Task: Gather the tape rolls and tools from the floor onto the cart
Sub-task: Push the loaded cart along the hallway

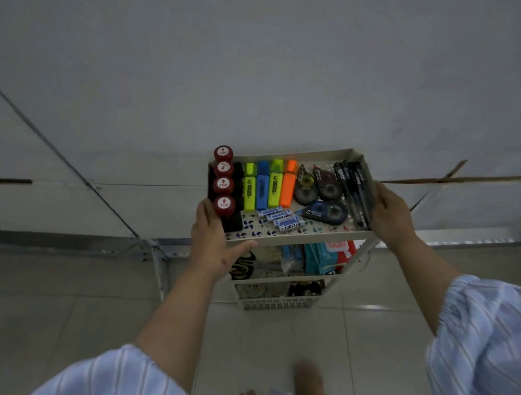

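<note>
A cream three-tier cart (297, 240) stands in front of me against a pale wall. My left hand (212, 239) grips the left side of its top tray, thumb under the front rim. My right hand (391, 214) grips the right side. The top tray holds red-capped stamps (224, 204), several highlighters (269, 187), correction tape dispensers (326, 211), small white-and-blue tubes (281, 218) and black pens (357, 195). The middle shelf carries a dark tape roll (243, 266) and blue and red packets (329, 256). Dark items lie in the bottom basket (278, 303).
The floor is pale tile (73, 308). My bare feet (306, 379) show at the bottom edge. A metal frame with a white post (158, 269) stands left of the cart. A brown strip (459, 178) runs along the wall at right.
</note>
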`<state>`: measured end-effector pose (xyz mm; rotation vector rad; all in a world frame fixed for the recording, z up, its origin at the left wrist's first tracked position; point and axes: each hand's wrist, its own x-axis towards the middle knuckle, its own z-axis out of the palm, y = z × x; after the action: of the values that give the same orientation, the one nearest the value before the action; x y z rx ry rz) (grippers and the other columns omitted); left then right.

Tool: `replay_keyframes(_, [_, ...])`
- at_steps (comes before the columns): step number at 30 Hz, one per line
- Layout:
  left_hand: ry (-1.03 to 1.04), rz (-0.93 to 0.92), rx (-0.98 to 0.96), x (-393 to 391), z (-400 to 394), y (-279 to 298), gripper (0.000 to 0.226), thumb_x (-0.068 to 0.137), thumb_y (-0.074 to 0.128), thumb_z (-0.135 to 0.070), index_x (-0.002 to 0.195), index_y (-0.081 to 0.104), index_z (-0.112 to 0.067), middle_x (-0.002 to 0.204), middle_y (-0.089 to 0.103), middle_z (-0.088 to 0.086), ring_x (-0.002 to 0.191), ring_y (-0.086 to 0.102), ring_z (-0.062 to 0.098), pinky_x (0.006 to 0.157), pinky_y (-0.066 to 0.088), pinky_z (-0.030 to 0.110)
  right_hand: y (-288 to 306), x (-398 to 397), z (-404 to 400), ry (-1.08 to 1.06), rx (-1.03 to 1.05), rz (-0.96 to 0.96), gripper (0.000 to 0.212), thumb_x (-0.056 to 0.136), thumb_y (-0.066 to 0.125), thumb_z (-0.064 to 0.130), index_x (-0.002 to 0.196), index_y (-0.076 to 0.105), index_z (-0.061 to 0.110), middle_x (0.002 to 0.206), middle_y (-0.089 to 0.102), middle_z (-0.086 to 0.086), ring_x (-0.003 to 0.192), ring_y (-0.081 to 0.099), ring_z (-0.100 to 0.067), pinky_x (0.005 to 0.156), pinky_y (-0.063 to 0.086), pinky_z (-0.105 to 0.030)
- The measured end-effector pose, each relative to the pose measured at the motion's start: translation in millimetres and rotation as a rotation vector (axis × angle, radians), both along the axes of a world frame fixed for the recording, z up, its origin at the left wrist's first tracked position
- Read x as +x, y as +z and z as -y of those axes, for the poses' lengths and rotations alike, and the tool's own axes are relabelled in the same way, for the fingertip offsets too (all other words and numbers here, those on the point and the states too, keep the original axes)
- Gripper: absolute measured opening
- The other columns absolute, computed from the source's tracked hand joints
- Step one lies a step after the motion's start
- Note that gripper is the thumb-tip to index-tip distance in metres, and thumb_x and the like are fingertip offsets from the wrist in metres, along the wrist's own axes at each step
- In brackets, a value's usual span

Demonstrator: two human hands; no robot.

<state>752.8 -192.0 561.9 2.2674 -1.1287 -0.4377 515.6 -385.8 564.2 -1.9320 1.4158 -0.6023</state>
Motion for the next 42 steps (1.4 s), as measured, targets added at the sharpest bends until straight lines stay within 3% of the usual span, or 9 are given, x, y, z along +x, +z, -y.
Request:
replay_keyframes(7, [-0.079,-0.012,-0.033,4.2,24.9,10.4,0.109,0.053,0.083,-0.046,0.137,0.022,-0.013,0.139,0.031,0.012,0.125,0.036,0.033,0.106,0.035,0.045,-3.6,-14.6,2.9,-0.032,0.019,0.084,0.031,0.094,0.037,0.007,0.118,0.054,0.015,0.115,0.063,-0.01,0.099,0.055,-0.022,0.083,0.038,-0.027])
replay_keyframes(10, [-0.13,-0.053,-0.039,14.0,34.2,15.6,0.109,0.05,0.087,-0.037,0.136,0.024,-0.014,0.139,0.032,0.011,0.127,0.036,0.03,0.105,0.034,0.039,-4.7,-16.8,-8.2,-0.059,0.028,0.138,0.029,0.094,0.036,0.009,0.118,0.052,0.015,0.114,0.063,-0.011,0.103,0.057,-0.026,0.089,0.044,-0.033])
replay_keyframes(15, [-0.153,-0.111,-0.006,40.4,36.8,19.1,0.113,0.05,0.088,-0.028,0.14,0.022,-0.014,0.146,0.026,0.012,0.133,0.031,0.029,0.111,0.029,0.04,-18.5,2.4,-18.9,-0.131,0.048,0.163,0.035,0.095,0.033,0.008,0.127,0.046,0.011,0.125,0.058,-0.016,0.114,0.053,-0.03,0.1,0.043,-0.044])
replay_keyframes(20, [-0.095,-0.109,-0.076,37.7,30.4,5.0,0.105,0.05,0.088,-0.033,0.136,0.029,-0.019,0.141,0.033,0.009,0.129,0.035,0.026,0.106,0.032,0.036,-15.7,5.1,-11.4,-0.093,0.017,0.149,0.025,0.095,0.038,0.011,0.113,0.054,0.018,0.105,0.067,-0.009,0.095,0.06,-0.024,0.085,0.049,-0.034])
replay_keyframes(29, [-0.016,-0.072,-0.074,28.1,38.7,0.1,0.112,0.054,0.084,-0.04,0.14,0.019,-0.013,0.144,0.027,0.012,0.13,0.034,0.032,0.109,0.033,0.043,-2.1,16.7,25.3,-0.015,-0.005,0.061,0.027,0.097,0.032,0.012,0.113,0.054,0.009,0.109,0.064,-0.019,0.099,0.058,-0.033,0.076,0.033,-0.025])
replay_keyframes(37, [-0.036,-0.098,-0.043,32.1,43.9,3.1,0.118,0.048,0.085,-0.045,0.141,0.019,-0.016,0.147,0.024,0.01,0.133,0.032,0.03,0.11,0.032,0.046,-9.6,12.0,23.9,-0.062,0.051,0.077,0.035,0.097,0.031,0.013,0.128,0.046,0.01,0.126,0.057,-0.017,0.115,0.053,-0.032,0.1,0.039,-0.038])
replay_keyframes(42, [-0.041,-0.109,-0.075,23.7,33.5,7.9,0.11,0.051,0.088,-0.029,0.139,0.024,-0.014,0.143,0.029,0.01,0.129,0.035,0.026,0.107,0.031,0.034,-6.8,8.0,13.4,-0.063,0.091,0.054,0.035,0.098,0.031,0.016,0.131,0.043,0.012,0.127,0.057,-0.017,0.114,0.053,-0.034,0.099,0.04,-0.038])
